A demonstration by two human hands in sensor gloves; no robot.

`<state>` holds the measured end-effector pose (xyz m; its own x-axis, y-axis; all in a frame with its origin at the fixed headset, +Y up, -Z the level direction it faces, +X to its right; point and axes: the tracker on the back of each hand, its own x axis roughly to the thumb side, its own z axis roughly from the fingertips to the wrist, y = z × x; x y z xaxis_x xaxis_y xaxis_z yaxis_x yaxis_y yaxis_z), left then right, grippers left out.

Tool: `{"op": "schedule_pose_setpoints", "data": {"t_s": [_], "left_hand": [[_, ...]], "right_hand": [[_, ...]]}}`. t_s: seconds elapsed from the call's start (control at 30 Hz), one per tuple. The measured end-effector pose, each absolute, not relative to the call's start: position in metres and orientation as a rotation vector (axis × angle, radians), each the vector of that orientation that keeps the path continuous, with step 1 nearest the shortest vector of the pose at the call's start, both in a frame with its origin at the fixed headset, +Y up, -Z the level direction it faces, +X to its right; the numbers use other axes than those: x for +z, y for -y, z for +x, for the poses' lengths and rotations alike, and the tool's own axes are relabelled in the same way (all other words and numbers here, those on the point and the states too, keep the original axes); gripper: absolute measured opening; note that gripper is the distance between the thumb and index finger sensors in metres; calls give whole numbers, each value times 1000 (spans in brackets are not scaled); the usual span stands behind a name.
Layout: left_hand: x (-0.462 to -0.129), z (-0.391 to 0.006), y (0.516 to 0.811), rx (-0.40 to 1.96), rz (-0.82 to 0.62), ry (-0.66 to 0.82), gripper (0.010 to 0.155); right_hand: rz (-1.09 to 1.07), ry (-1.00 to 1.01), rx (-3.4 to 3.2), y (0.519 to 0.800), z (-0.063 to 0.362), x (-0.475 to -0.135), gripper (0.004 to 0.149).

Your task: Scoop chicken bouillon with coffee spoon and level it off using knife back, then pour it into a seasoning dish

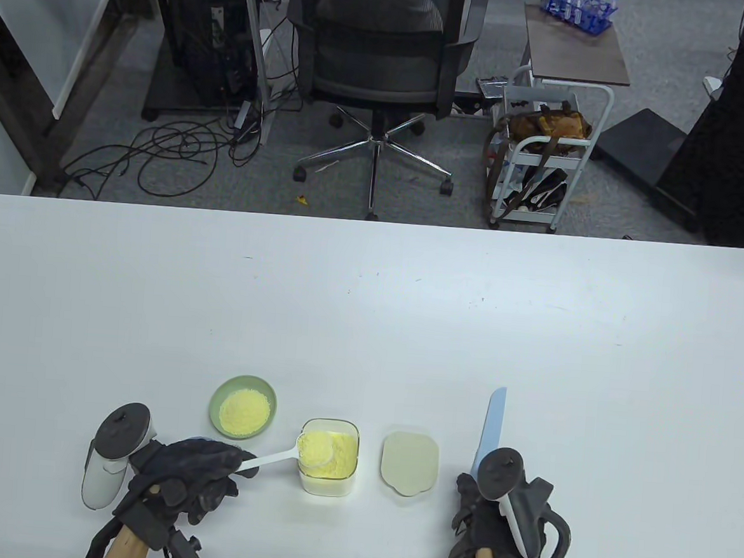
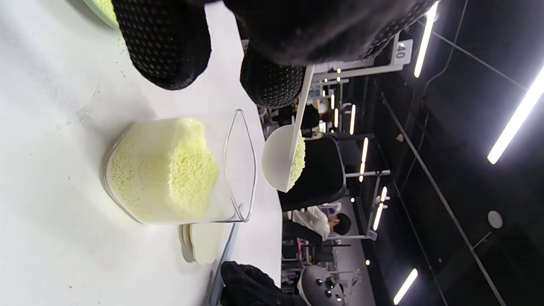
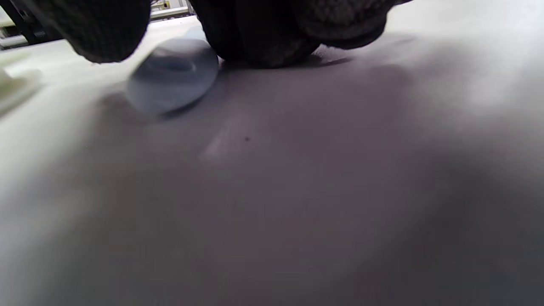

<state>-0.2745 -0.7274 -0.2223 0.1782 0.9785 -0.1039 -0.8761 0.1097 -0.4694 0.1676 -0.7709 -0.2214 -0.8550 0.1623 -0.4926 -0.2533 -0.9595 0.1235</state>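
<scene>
My left hand [image 1: 239, 464] pinches the handle of a white coffee spoon [image 1: 280, 457]. The spoon's bowl [image 2: 278, 159] is heaped with yellow chicken bouillon and hangs over the clear container [image 1: 326, 473], which is partly full of bouillon. A green seasoning dish [image 1: 221, 388] holding some bouillon sits just left of the container. A knife with a light blue blade [image 1: 492, 421] lies on the table at the right. My right hand [image 1: 472, 499] curls round its handle [image 3: 172, 74], with fingers [image 3: 263, 38] down on the table.
The container's beige lid [image 1: 410, 463] lies flat between the container and the knife. The white table [image 1: 370, 304] stretches far beyond the objects. An office chair [image 1: 381, 50] and a cart [image 1: 546, 157] stand past its far edge.
</scene>
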Motion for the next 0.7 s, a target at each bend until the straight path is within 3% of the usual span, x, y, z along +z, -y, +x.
{"op": "schedule_pose_setpoints", "data": {"t_s": [0.3, 0.7], "left_hand": [[-223, -276, 727, 1395, -475, 254, 46], [-221, -282, 725, 1425, -441, 242, 46]], "right_hand": [[-809, -525, 2732, 771, 166, -244, 61], [-799, -515, 2782, 772, 162, -243, 59]]}}
